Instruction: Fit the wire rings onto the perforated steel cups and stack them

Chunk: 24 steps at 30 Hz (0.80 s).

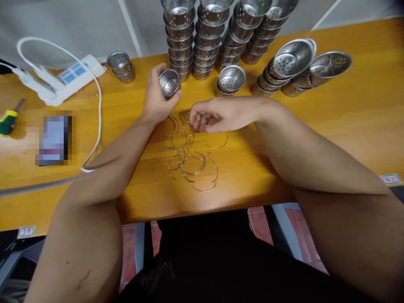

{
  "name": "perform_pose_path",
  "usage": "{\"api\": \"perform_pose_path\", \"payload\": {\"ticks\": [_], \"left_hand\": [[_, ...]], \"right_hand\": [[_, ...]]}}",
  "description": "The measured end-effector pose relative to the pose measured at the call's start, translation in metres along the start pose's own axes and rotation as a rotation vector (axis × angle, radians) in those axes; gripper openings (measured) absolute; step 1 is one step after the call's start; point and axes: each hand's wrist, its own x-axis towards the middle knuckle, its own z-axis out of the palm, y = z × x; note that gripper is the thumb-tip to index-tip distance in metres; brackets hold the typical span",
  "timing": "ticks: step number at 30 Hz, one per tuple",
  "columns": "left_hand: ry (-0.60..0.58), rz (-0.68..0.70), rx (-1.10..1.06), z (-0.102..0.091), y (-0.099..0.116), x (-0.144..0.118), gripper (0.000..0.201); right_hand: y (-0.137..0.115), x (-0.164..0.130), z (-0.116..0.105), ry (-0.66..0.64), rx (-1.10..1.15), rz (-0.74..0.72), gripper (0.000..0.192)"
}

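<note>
My left hand (155,96) is wrapped round a small perforated metal cup (169,84), its mouth tilted up towards me. Just above the tabletop, my right hand (221,115) has its fingers curled in at the upper end of a loose pile of thin, curved metal wires (193,160). Whether a wire is between those fingers is hidden. Behind my right hand stands a short stack of perforated cups (231,80). Tall stacks of the same cups (179,42) rise beyond my left hand.
On the right, two cup stacks lean over (295,59). Another small cup stack (120,65) is at the back left, near a white power strip (74,80) with a cable (100,109) crossing the table. A blurred phone (53,141) and a green-yellow screwdriver (9,120) lie left.
</note>
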Motion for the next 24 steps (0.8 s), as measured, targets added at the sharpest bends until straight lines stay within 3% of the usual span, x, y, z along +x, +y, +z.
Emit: {"api": "perform_pose_path", "payload": {"ticks": [2,5,8,11,15,21,24], "left_hand": [[-0.018,0.014,0.0,-0.005,0.007,0.001,0.105],[-0.026,0.062,0.017,-0.009,0.014,0.0,0.103],[0.028,0.048,0.019,-0.005,0.008,-0.001,0.098],[0.081,0.014,0.026,0.002,-0.006,-0.002,0.089],[0.07,0.024,0.065,0.006,-0.011,-0.002,0.083],[0.049,-0.03,0.002,-0.002,0.02,-0.002,0.076],[0.009,-0.024,-0.054,-0.006,0.024,-0.001,0.079]], "right_hand": [[0.0,-0.004,-0.003,0.023,-0.083,-0.026,0.046],[-0.004,-0.01,0.005,-0.013,-0.288,-0.026,0.096],[-0.019,-0.008,0.033,-0.132,-0.451,-0.033,0.147],[-0.033,0.002,0.063,-0.229,-0.51,-0.027,0.164],[-0.032,0.013,0.074,-0.23,-0.5,-0.098,0.146],[-0.019,0.016,0.058,-0.099,-0.512,-0.253,0.051],[-0.024,0.019,0.058,-0.067,-0.513,-0.242,0.018]]}}
